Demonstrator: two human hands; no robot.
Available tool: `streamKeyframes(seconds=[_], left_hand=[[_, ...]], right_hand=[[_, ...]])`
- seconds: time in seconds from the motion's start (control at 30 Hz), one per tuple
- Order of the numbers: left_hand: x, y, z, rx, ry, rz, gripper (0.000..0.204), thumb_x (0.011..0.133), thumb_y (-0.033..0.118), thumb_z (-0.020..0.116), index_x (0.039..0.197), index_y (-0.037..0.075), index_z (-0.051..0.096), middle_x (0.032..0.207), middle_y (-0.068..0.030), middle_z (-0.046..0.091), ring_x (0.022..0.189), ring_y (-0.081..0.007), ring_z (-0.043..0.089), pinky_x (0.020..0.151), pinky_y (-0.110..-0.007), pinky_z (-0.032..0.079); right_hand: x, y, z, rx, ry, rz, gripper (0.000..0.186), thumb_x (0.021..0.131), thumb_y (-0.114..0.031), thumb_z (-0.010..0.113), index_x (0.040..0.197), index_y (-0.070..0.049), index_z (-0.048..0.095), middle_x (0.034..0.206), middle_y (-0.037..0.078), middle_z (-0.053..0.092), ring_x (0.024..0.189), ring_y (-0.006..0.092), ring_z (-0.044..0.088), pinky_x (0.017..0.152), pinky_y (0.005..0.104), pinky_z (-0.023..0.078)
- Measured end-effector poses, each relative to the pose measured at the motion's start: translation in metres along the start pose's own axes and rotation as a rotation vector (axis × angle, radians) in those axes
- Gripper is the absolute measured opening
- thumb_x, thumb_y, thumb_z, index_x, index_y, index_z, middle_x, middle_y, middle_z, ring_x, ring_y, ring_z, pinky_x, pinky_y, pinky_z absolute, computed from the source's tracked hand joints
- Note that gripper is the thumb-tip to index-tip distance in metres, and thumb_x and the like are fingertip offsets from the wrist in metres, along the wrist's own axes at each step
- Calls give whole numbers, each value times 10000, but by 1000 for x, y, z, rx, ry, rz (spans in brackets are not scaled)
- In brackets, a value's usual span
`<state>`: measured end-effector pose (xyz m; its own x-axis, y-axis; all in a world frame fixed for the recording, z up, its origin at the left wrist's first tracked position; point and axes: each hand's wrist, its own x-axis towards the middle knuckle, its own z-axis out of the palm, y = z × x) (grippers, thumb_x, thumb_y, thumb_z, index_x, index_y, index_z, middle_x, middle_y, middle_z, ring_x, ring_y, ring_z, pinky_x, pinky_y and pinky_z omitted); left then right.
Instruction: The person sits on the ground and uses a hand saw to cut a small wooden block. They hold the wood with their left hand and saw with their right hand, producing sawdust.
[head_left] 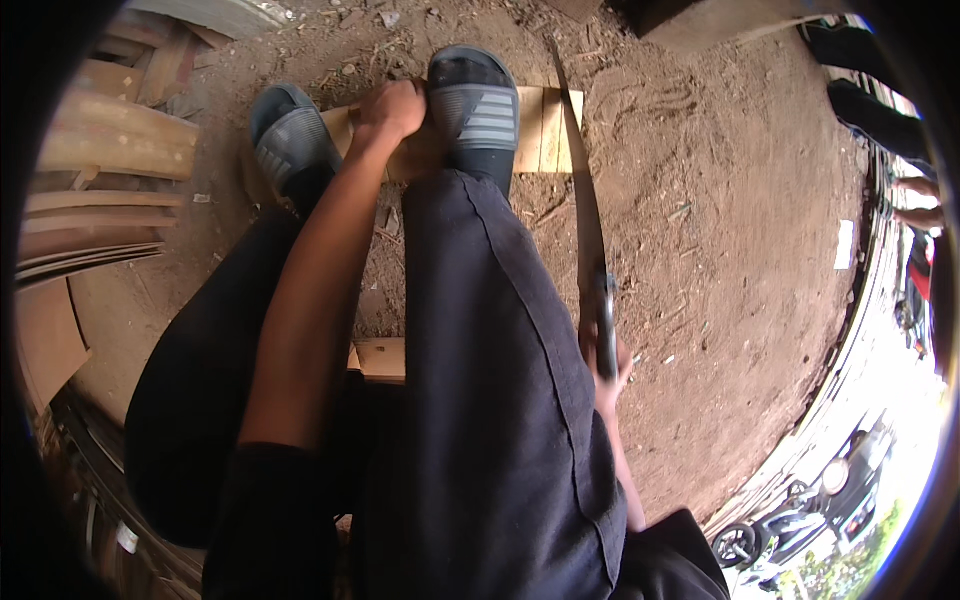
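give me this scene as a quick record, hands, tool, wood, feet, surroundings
left hand: curled at the board, beside the right sandal; grip unclear
right hand: fingers around the saw's handle
left hand point: left hand
right hand point: right hand
saw: saw, dark blade pointing away, crossing the board's right end in view; contact unclear
board: pale wooden board, lying crosswise, right sandal on it
ground: bare dirt
left side: stacked wood pieces
lower right: motorbike
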<state>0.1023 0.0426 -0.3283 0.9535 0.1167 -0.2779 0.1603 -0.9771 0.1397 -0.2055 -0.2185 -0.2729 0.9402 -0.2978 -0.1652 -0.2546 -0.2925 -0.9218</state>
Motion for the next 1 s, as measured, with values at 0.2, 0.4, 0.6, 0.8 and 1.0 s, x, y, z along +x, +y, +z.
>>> streamKeyframes(seconds=[0.2,0.4,0.6,0.8,1.0], left_hand=[[-5,5,-5,44,-20,31,424,882,289,307,892,33,645,990,-176,610,936,-343,576,831,-422,446],[14,-8,9,15,-67,66,443,891,314,282,957,47,630,1010,-178,602,963,-335,567,859,-427,428],[2,-1,-3,50,-92,-26,444,882,321,306,980,17,615,1069,-181,578,1020,-330,539,884,-426,412],[-8,11,-10,-46,-54,-1,470,885,333,295,965,-1,616,1041,-195,586,987,-345,553,869,-423,423],[20,-14,19,67,-103,90,462,887,321,282,946,22,630,1020,-181,598,972,-352,559,864,-427,428]], right_hand=[[31,-13,30,-33,87,-128,132,843,-85,523,833,34,581,568,10,491,511,47,442,426,236,323],[122,-24,60,111,-10,42,180,846,-112,533,701,-6,527,562,-5,467,497,41,406,418,242,297],[-17,-21,-12,-52,-18,51,159,841,-69,518,904,56,592,575,19,511,526,46,463,436,222,340],[78,-2,33,43,0,96,171,855,-126,513,778,13,575,554,22,499,486,66,453,401,245,319],[101,-19,51,-34,-32,-27,127,840,-83,521,780,21,560,568,16,498,497,61,421,440,249,330]])
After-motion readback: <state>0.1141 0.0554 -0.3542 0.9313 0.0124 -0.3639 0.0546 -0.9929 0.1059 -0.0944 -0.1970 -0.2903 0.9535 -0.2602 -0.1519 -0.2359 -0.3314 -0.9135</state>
